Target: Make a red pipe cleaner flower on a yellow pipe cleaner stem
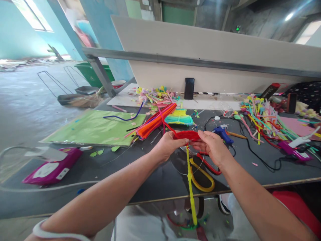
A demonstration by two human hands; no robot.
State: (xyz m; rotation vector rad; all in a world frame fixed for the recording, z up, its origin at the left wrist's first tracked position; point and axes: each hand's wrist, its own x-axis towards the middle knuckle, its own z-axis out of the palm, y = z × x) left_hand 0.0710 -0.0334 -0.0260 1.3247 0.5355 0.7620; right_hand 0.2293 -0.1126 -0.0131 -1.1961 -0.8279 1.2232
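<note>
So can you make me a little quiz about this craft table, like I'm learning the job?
1. Pick one: what do the left hand and right hand both hold?
A) a blue plastic glue gun
B) a flat red fuzzy piece
C) a flat green sheet

2. True or false: the black rectangular phone stands on its short end towards the back of the dark grey table.

3. Fill in the colour: the long, thin, fuzzy strip that runs down below the hands is ____.

Key: 1. B. 2. True. 3. Yellow.
</note>
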